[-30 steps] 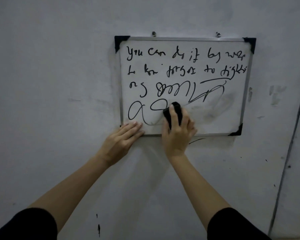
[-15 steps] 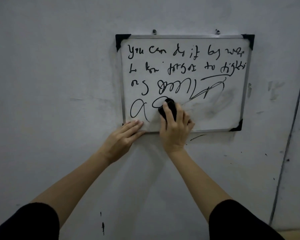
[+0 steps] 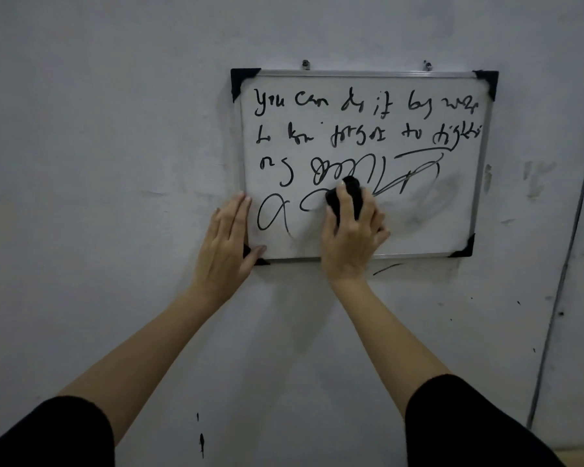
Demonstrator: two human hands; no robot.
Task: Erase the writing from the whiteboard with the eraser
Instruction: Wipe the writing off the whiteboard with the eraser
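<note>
- Whiteboard (image 3: pixel 418 230) hangs on wall (image 3: pixel 115 129), black corner caps, 2 hooks on top.
- Right hand (image 3: pixel 351 234) wrapped round black eraser (image 3: pixel 349 197), pressing it on board, lower middle, over the big scrawl.
- Left hand (image 3: pixel 226 241) flat, fingers spread straight, w/ palm on wall at board's lower-left corner; thumb on frame; grips nothing.
- Writing (image 3: pixel 364 106): top 2 lines intact, 3rd row + loops left of eraser intact.
- Grey smudge (image 3: pixel 429 203) right of eraser, lower right of board.
- Both sleeves black.
</note>
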